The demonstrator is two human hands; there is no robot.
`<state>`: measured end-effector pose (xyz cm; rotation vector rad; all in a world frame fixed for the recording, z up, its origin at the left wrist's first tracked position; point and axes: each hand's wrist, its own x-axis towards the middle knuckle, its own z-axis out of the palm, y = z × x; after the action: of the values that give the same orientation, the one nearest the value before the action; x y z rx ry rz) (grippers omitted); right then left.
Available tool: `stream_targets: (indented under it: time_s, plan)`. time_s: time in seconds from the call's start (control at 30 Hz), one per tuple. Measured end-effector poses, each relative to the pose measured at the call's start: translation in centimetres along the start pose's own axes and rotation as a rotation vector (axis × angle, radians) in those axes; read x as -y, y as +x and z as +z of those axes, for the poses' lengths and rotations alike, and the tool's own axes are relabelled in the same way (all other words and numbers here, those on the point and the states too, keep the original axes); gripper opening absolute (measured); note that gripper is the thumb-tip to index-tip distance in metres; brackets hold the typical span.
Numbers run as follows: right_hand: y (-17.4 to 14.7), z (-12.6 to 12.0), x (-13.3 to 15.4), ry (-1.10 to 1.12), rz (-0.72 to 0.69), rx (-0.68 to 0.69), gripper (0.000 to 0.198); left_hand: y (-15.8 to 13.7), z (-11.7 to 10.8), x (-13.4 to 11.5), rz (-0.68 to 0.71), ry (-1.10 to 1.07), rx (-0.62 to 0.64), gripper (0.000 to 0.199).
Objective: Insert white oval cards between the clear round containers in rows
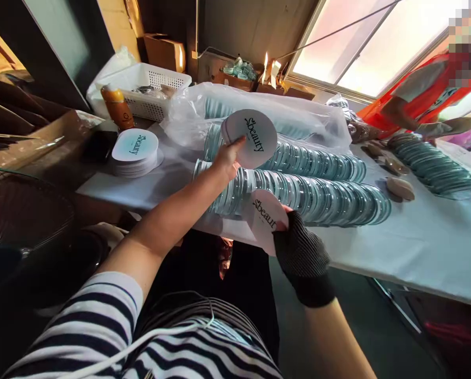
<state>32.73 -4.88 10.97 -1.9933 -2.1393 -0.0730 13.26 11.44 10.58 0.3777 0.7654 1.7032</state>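
Note:
My bare left hand (230,157) grips a small stack of round white cards (254,131) printed "beauty", thumb on top, held above the rows of glassy discs. In a dark fingerless glove, my right hand (298,242) pinches a single round white card (263,218) with the same print, tilted at the table's front edge. Behind it lies the near row of shiny, clear-edged round discs (322,200), standing on edge side by side. A second such row (318,160) runs just beyond. To the left sits a pile of the printed cards (136,155).
An orange bottle (118,108) and a white plastic basket (168,79) stand at the back left. Clear plastic wrap (318,113) covers more discs. At right, a person in orange (420,100) works near another disc row (436,166). A fan (18,210) is at lower left.

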Motion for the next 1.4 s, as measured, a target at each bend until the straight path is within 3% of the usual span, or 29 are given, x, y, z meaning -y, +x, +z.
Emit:
stream_targets:
  time_s: [0.17, 0.4, 0.5, 0.7, 0.77, 0.83, 0.93, 1.0, 1.07, 1.17, 1.23, 1.33, 1.4]
  plan:
    - [4.9, 2.8, 3.9, 0.036, -0.140, 0.091, 0.042, -0.1, 0.0, 0.6, 0.030, -0.026, -0.007, 0.028]
    - [5.5, 3.8, 1.5, 0.199, -0.106, 0.050, 0.020, 0.4, -0.2, 0.8, -0.016, -0.084, -0.030, 0.026]
    - [6.3, 5.1, 2.1, 0.267, -0.129, 0.064, 0.021, 0.5, -0.2, 0.8, -0.013, -0.076, -0.028, 0.025]
    - [6.9, 5.5, 3.5, 0.036, -0.214, 0.070, 0.034, 0.3, -0.1, 0.7, 0.007, -0.067, -0.034, 0.025]
    - [6.9, 5.4, 2.9, 0.226, -0.209, 0.189, 0.031, 0.4, -0.2, 0.9, 0.023, -0.064, -0.033, 0.030]
    - [7.1, 5.6, 2.0, 0.666, -0.172, 0.451, 0.030, 0.5, -0.3, 1.1, 0.039, -0.064, -0.028, 0.034]
    - [7.3, 6.0, 0.8, 1.305, -0.114, 0.795, 0.048, 0.6, -0.5, 1.6, 0.071, -0.062, -0.002, 0.040]
    - [7.6, 5.6, 0.4, 1.369, -0.112, 0.827, 0.053, 0.8, -0.5, 2.0, 0.090, -0.060, 0.001, 0.039]
    - [8.6, 4.4, 0.2, 1.180, -0.103, 0.628, 0.049, 0.8, -0.3, 2.3, 0.104, -0.048, -0.002, 0.034]
    - [11.4, 1.7, -0.1, 0.857, -0.133, -0.018, 0.048, 0.4, 0.2, 2.3, 0.130, -0.019, 0.007, 0.024]
    - [13.2, 0.5, 0.1, 0.648, -0.205, -0.325, 0.056, -0.2, 0.6, 2.1, 0.153, -0.010, 0.029, 0.021]
    - [14.0, 0.5, 1.4, 0.338, -0.312, -0.448, 0.065, -1.7, 1.1, 1.8, 0.180, -0.031, 0.041, 0.018]
    - [13.4, 1.3, 3.0, 0.280, -0.391, -0.484, 0.066, -2.8, 1.4, 1.7, 0.177, -0.038, 0.019, 0.014]
